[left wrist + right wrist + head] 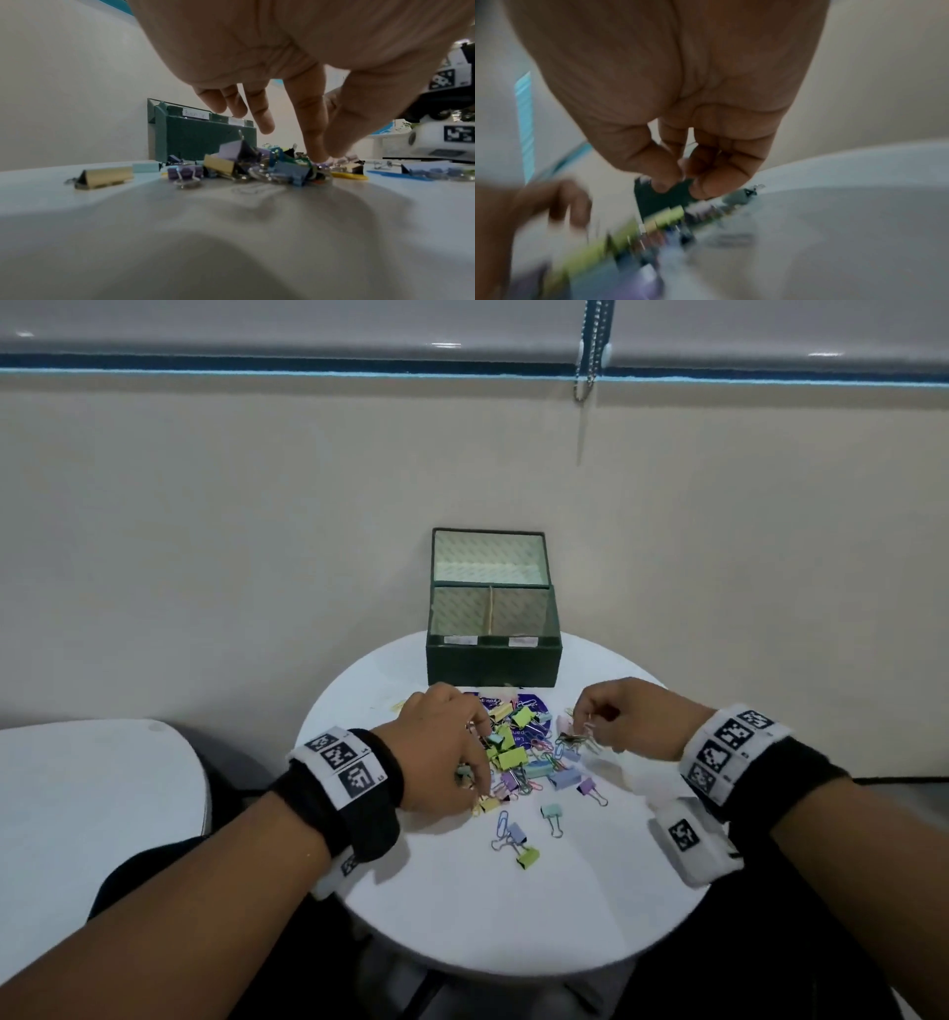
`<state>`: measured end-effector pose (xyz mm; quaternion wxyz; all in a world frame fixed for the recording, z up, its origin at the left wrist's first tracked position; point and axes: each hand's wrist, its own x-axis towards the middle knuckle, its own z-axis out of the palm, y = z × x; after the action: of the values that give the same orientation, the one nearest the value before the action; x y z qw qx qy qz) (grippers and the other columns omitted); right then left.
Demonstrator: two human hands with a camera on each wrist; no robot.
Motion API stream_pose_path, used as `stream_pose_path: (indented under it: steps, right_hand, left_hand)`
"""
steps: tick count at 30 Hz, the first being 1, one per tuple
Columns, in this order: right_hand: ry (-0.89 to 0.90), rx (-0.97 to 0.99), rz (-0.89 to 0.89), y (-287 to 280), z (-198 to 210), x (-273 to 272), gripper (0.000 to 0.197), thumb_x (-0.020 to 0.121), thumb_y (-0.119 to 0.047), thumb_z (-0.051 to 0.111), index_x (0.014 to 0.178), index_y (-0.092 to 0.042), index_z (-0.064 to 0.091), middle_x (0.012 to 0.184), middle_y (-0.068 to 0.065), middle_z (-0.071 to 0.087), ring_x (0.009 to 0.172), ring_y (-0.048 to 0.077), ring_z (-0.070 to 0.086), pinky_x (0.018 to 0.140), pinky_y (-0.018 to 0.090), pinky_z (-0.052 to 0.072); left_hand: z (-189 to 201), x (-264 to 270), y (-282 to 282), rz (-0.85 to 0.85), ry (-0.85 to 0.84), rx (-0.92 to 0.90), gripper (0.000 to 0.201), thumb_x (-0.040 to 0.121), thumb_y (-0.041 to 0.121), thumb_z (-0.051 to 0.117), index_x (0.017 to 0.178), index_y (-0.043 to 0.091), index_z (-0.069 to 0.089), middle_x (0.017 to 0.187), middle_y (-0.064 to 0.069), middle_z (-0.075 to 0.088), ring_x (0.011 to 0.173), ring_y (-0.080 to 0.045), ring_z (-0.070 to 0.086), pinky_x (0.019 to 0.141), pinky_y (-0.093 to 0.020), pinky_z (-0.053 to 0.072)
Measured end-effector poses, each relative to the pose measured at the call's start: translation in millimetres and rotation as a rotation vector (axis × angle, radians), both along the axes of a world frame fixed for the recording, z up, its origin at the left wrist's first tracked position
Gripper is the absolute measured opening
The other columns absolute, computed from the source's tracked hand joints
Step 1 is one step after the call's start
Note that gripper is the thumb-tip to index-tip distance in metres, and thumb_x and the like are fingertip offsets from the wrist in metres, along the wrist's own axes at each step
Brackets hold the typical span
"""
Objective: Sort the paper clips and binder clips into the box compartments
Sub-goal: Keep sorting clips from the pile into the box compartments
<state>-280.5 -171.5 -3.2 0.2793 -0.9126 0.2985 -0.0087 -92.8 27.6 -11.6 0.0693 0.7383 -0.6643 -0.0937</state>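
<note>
A heap of pastel binder clips and coloured paper clips (518, 757) lies mid-table, in front of the dark green box (493, 662). The box lid stands open against the wall, and a divider splits the inside into two labelled compartments. My left hand (462, 752) hovers over the heap's left side with fairly straight fingers; the index fingertip (317, 156) touches down among the clips (282, 170). My right hand (590, 717) is raised at the heap's right edge and pinches a small tangle of paper clips (577, 739) that dangles from it. The right wrist view is blurred; it shows curled fingers (706, 182).
The round white table (513, 927) stands against a cream wall. A few clips lie apart toward me, among them a green binder clip (528, 856) and a teal one (552, 811). A purple round card (534, 703) lies under the heap. Another white surface (77, 814) sits at left.
</note>
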Motion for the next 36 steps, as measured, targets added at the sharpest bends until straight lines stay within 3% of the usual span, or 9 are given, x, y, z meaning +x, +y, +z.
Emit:
stream_pose_path:
  steps: [3, 6, 8, 11, 13, 17, 26, 31, 36]
  right_hand:
    - [-0.435, 0.623, -0.297, -5, 8, -9, 0.026, 0.089, 0.007, 0.047, 0.073, -0.01, 0.06, 0.07, 0.006, 0.058, 0.057, 0.014, 0.058, 0.052, 0.024, 0.05]
    - [-0.54, 0.952, -0.459, -10, 14, -20, 0.021, 0.089, -0.002, 0.043, 0.074, -0.011, 0.055, 0.067, 0.007, 0.055, 0.05, 0.017, 0.049, 0.044, 0.023, 0.04]
    - [-0.34, 0.764, -0.443, -13, 14, -21, 0.015, 0.09, -0.011, 0.053, 0.075, -0.012, 0.055, 0.06, 0.002, 0.048, 0.048, 0.017, 0.039, 0.045, 0.024, 0.032]
    - [0.258, -0.147, -0.118, -12, 9, -12, 0.015, 0.086, -0.03, 0.069, 0.085, -0.015, 0.066, 0.073, -0.004, 0.06, 0.069, 0.023, 0.055, 0.063, 0.029, 0.044]
    - [0.375, -0.411, 0.03, -2, 2, -2, 0.015, 0.086, -0.035, 0.07, 0.097, -0.025, 0.068, 0.086, -0.012, 0.057, 0.087, 0.017, 0.055, 0.076, 0.026, 0.041]
    - [0.286, -0.384, 0.076, 0, -11, 10, 0.009, 0.09, -0.027, 0.063, 0.096, -0.027, 0.069, 0.095, -0.01, 0.06, 0.091, 0.015, 0.056, 0.077, 0.025, 0.041]
    - [0.157, -0.235, 0.059, -21, 4, 8, 0.017, 0.087, -0.024, 0.064, 0.072, -0.016, 0.062, 0.067, -0.008, 0.057, 0.064, 0.013, 0.048, 0.06, 0.022, 0.04]
    - [0.295, -0.257, 0.102, -6, -5, 8, 0.004, 0.083, -0.023, 0.073, 0.085, -0.02, 0.073, 0.077, -0.009, 0.065, 0.07, 0.008, 0.055, 0.059, 0.019, 0.039]
    - [0.441, -0.335, 0.123, 4, -14, 17, 0.011, 0.078, -0.02, 0.065, 0.088, -0.021, 0.07, 0.088, -0.005, 0.069, 0.077, 0.011, 0.059, 0.061, 0.021, 0.043]
  left_hand:
    - [1, -3, 2, 0.012, -0.015, 0.04, 0.026, 0.073, 0.044, 0.076, 0.098, 0.049, 0.071, 0.121, 0.021, 0.033, 0.119, -0.012, 0.024, 0.105, -0.034, 0.034]
    - [2, -4, -1, -0.059, -0.119, 0.028, 0.031, 0.075, 0.052, 0.075, 0.106, 0.049, 0.069, 0.124, 0.016, 0.036, 0.124, -0.014, 0.024, 0.107, -0.036, 0.027]
    - [4, -6, -2, -0.081, -0.112, 0.015, 0.024, 0.076, 0.05, 0.076, 0.099, 0.044, 0.073, 0.122, 0.016, 0.037, 0.123, -0.013, 0.024, 0.106, -0.035, 0.027]
    - [0, -5, -3, -0.108, -0.104, -0.004, 0.013, 0.078, 0.046, 0.076, 0.089, 0.04, 0.077, 0.121, 0.019, 0.039, 0.12, -0.01, 0.025, 0.102, -0.03, 0.025]
    - [-4, -4, -3, -0.133, -0.122, -0.04, 0.01, 0.079, 0.046, 0.074, 0.086, 0.039, 0.077, 0.119, 0.02, 0.042, 0.119, -0.01, 0.027, 0.103, -0.033, 0.025]
    - [-13, 0, -3, -0.199, -0.192, -0.112, 0.013, 0.084, 0.043, 0.064, 0.081, 0.034, 0.073, 0.109, 0.017, 0.046, 0.112, -0.013, 0.034, 0.101, -0.047, 0.031]
    - [-11, 9, -6, -0.152, -0.105, -0.182, 0.009, 0.086, 0.039, 0.065, 0.085, 0.032, 0.071, 0.099, 0.015, 0.049, 0.1, -0.012, 0.037, 0.09, -0.034, 0.038]
    - [-11, 3, -7, -0.206, -0.152, -0.031, 0.024, 0.077, 0.054, 0.071, 0.091, 0.035, 0.075, 0.101, 0.017, 0.047, 0.107, -0.01, 0.035, 0.093, -0.034, 0.038]
    - [-12, -3, -6, -0.272, -0.253, -0.126, 0.012, 0.083, 0.04, 0.065, 0.073, 0.032, 0.066, 0.093, 0.015, 0.052, 0.098, -0.011, 0.042, 0.095, -0.048, 0.041]
